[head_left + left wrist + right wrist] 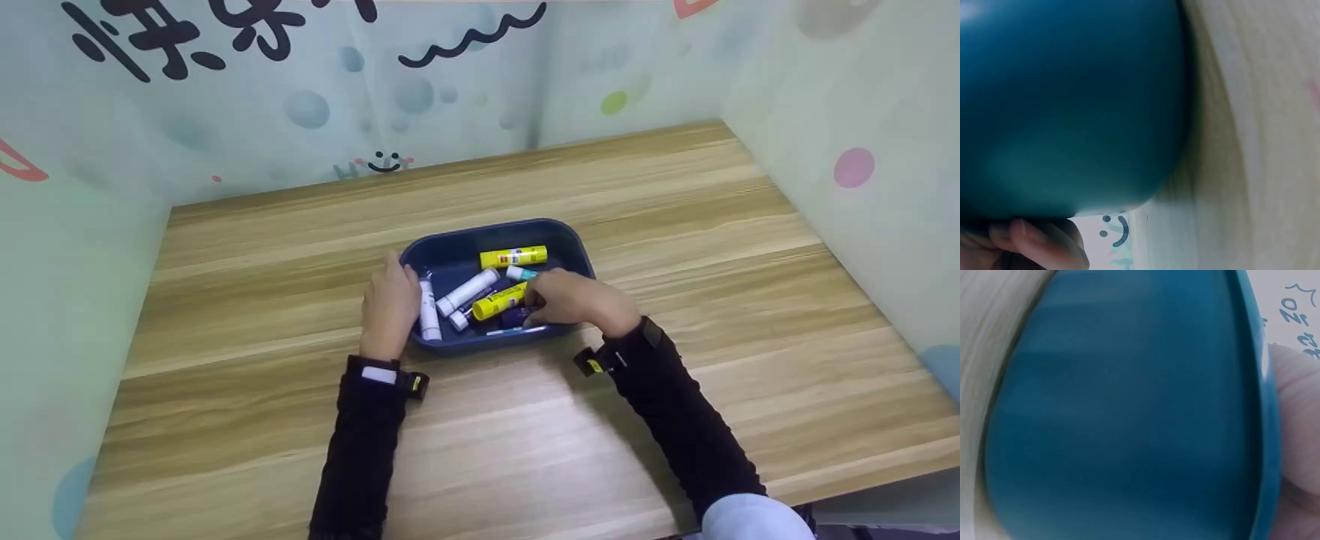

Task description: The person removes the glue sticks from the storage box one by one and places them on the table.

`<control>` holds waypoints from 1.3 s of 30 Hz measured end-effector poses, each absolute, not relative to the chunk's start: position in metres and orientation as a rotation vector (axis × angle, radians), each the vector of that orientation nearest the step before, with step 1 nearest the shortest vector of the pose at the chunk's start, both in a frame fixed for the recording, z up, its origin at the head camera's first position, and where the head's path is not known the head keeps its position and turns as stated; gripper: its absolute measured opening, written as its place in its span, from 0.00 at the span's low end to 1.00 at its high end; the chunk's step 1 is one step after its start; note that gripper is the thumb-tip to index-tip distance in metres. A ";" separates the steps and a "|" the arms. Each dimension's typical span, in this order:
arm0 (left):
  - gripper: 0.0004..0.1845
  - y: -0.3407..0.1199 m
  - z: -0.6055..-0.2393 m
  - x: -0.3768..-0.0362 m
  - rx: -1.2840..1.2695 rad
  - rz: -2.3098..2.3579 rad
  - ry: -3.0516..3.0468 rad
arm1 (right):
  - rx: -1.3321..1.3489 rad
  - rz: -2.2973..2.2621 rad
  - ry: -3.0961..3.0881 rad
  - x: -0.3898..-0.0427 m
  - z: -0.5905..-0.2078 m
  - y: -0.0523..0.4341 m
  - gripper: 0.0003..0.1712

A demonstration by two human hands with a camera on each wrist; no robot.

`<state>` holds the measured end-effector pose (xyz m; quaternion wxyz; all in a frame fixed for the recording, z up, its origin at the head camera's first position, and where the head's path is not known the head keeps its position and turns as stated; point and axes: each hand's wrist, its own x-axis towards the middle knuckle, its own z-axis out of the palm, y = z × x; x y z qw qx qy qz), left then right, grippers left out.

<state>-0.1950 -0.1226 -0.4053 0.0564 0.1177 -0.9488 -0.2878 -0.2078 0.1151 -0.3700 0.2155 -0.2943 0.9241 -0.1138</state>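
A dark blue plastic bin point(480, 346) stands on the wooden table with several stick-shaped items inside. My left hand point(390, 304) grips its left rim; in the left wrist view the fingers point(1044, 244) lie at the rim. My right hand point(566, 300) reaches over the right front side into the bin, fingers curled at the right end of a yellow glue stick point(495, 302), which they partly hide. Near it lie a white tube with a teal end point(520, 274), a dark purple item point(516, 318) and a thin pen-like stick point(517, 331).
Another yellow glue stick point(514, 257) lies at the back of the bin. White tubes point(467, 292) fill its left half, one white tube point(429, 309) along the left wall. The wooden table point(262, 315) is bordered by printed wall panels point(480, 97) behind and at both sides.
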 end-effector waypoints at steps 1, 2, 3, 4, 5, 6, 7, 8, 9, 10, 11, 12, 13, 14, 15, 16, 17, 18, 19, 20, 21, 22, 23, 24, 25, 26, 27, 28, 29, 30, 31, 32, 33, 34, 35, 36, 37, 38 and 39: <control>0.17 -0.122 -0.405 -0.195 0.358 -0.868 -2.874 | -0.829 -0.312 2.562 -0.208 -0.370 0.116 0.15; 0.17 -0.122 -0.405 -0.195 0.357 -0.863 -2.870 | -0.838 -0.309 2.563 -0.208 -0.371 0.116 0.14; 0.16 -0.122 -0.405 -0.195 0.357 -0.860 -2.868 | -0.851 -0.306 2.563 -0.209 -0.371 0.117 0.13; 0.16 -0.121 -0.405 -0.195 0.357 -0.864 -2.868 | -0.858 -0.305 2.561 -0.209 -0.371 0.117 0.13; 0.16 -0.121 -0.405 -0.194 0.359 -0.869 -2.869 | -0.860 -0.308 2.559 -0.209 -0.371 0.117 0.12; 0.16 -0.121 -0.404 -0.194 0.359 -0.873 -2.872 | -0.866 -0.310 2.558 -0.209 -0.371 0.118 0.12; 0.16 -0.121 -0.404 -0.194 0.359 -0.871 -2.874 | -0.872 -0.313 2.557 -0.209 -0.370 0.118 0.12; 0.16 -0.121 -0.404 -0.194 0.359 -0.869 -2.878 | -0.879 -0.319 2.556 -0.209 -0.370 0.119 0.12; 0.16 -0.121 -0.404 -0.194 0.359 -0.868 -2.881 | -0.888 -0.324 2.554 -0.209 -0.369 0.119 0.13; 0.16 -0.121 -0.404 -0.195 0.359 -0.865 -2.883 | -0.899 -0.329 2.551 -0.210 -0.368 0.120 0.13; 0.16 -0.121 -0.404 -0.195 0.362 -0.863 -2.885 | -0.912 -0.333 2.549 -0.210 -0.367 0.121 0.13; 0.16 -0.121 -0.404 -0.195 0.360 -0.863 -2.887 | -0.925 -0.337 2.547 -0.210 -0.366 0.122 0.14; 0.16 -0.121 -0.404 -0.195 0.361 -0.863 -2.888 | -0.940 -0.342 2.545 -0.210 -0.365 0.124 0.14; 0.16 -0.121 -0.404 -0.196 0.365 -0.866 -2.889 | -0.956 -0.346 2.545 -0.210 -0.364 0.125 0.14; 0.16 -0.121 -0.404 -0.196 0.368 -0.869 -2.892 | -0.973 -0.351 2.545 -0.210 -0.363 0.127 0.14; 0.16 -0.121 -0.404 -0.196 0.371 -0.874 -2.893 | -0.987 -0.360 2.544 -0.210 -0.362 0.129 0.15; 0.16 -0.121 -0.404 -0.196 0.373 -0.876 -2.894 | -0.998 -0.376 2.546 -0.210 -0.360 0.131 0.15; 0.16 -0.121 -0.404 -0.196 0.373 -0.877 -2.896 | -1.005 -0.393 2.548 -0.209 -0.359 0.132 0.15; 0.16 -0.121 -0.404 -0.195 0.374 -0.875 -2.897 | -1.012 -0.415 2.553 -0.209 -0.357 0.134 0.15; 0.15 -0.121 -0.404 -0.195 0.373 -0.877 -2.898 | -1.016 -0.440 2.560 -0.209 -0.356 0.136 0.15; 0.15 -0.121 -0.404 -0.195 0.373 -0.877 -2.898 | -1.015 -0.468 2.567 -0.209 -0.354 0.138 0.15; 0.15 -0.121 -0.403 -0.195 0.373 -0.880 -2.896 | -1.007 -0.499 2.575 -0.210 -0.353 0.140 0.16; 0.15 -0.121 -0.403 -0.194 0.370 -0.878 -2.895 | -0.992 -0.532 2.585 -0.210 -0.351 0.142 0.16; 0.15 -0.121 -0.403 -0.194 0.366 -0.877 -2.892 | -0.970 -0.566 2.592 -0.211 -0.350 0.144 0.16; 0.15 -0.121 -0.403 -0.194 0.364 -0.876 -2.890 | -0.945 -0.598 2.602 -0.211 -0.348 0.146 0.16; 0.15 -0.121 -0.403 -0.194 0.362 -0.875 -2.887 | -0.909 -0.626 2.612 -0.212 -0.347 0.149 0.16; 0.15 -0.121 -0.403 -0.194 0.358 -0.869 -2.883 | -0.870 -0.653 2.624 -0.213 -0.345 0.151 0.16; 0.15 -0.121 -0.403 -0.194 0.355 -0.863 -2.879 | -0.827 -0.683 2.634 -0.213 -0.343 0.154 0.16; 0.15 -0.121 -0.403 -0.194 0.351 -0.854 -2.876 | -0.787 -0.710 2.646 -0.214 -0.342 0.157 0.16; 0.15 -0.121 -0.404 -0.195 0.352 -0.847 -2.872 | -0.749 -0.731 2.663 -0.215 -0.340 0.159 0.17; 0.15 -0.121 -0.404 -0.195 0.351 -0.843 -2.869 | -0.709 -0.749 2.680 -0.216 -0.339 0.162 0.17; 0.15 -0.121 -0.404 -0.195 0.351 -0.840 -2.866 | -0.671 -0.767 2.696 -0.217 -0.338 0.165 0.18; 0.15 -0.121 -0.404 -0.195 0.352 -0.837 -2.865 | -0.636 -0.785 2.711 -0.219 -0.337 0.168 0.18; 0.15 -0.121 -0.404 -0.195 0.356 -0.839 -2.867 | -0.596 -0.800 2.722 -0.220 -0.337 0.171 0.19; 0.15 -0.121 -0.404 -0.195 0.355 -0.846 -2.869 | -0.557 -0.813 2.735 -0.221 -0.337 0.175 0.19; 0.16 -0.121 -0.403 -0.196 0.356 -0.851 -2.872 | -0.511 -0.826 2.749 -0.223 -0.337 0.178 0.19; 0.16 -0.121 -0.404 -0.195 0.358 -0.856 -2.875 | -0.469 -0.841 2.759 -0.224 -0.337 0.181 0.20; 0.16 -0.121 -0.404 -0.195 0.362 -0.858 -2.878 | -0.428 -0.850 2.772 -0.225 -0.338 0.185 0.20; 0.16 -0.121 -0.404 -0.195 0.362 -0.860 -2.881 | -0.388 -0.863 2.784 -0.227 -0.339 0.188 0.21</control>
